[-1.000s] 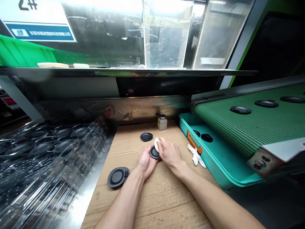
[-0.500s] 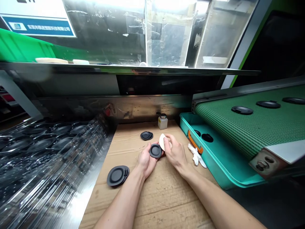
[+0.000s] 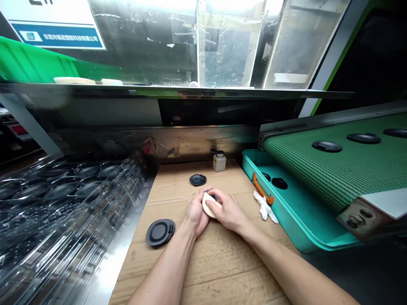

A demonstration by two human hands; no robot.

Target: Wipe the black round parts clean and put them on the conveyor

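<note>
My left hand (image 3: 194, 215) is closed around a small black round plastic disc (image 3: 213, 195), mostly hidden behind a white pad. The white pad (image 3: 208, 206), flat with a rounded edge, is pinched in my right hand (image 3: 231, 212) and lies against the disc's face. Both hands meet above the cardboard sheet (image 3: 222, 262). Left of my left forearm rests a small stack of black discs (image 3: 160, 232). Farther back are more black discs (image 3: 197, 180), overlapping, and a small whitish bottle (image 3: 219, 161) with a dark metal top.
Clear plastic trays (image 3: 63, 212) with black discs are piled at left. A teal bin (image 3: 302, 220) with an orange handle stands right, beside white gloves (image 3: 265, 206). The green conveyor belt (image 3: 365, 165) carries several discs. A metal shelf (image 3: 178, 92) spans overhead.
My right hand has moved the white pad left and down onto the disc, covering most of it. The left hand keeps its hold. The view has shifted slightly.
</note>
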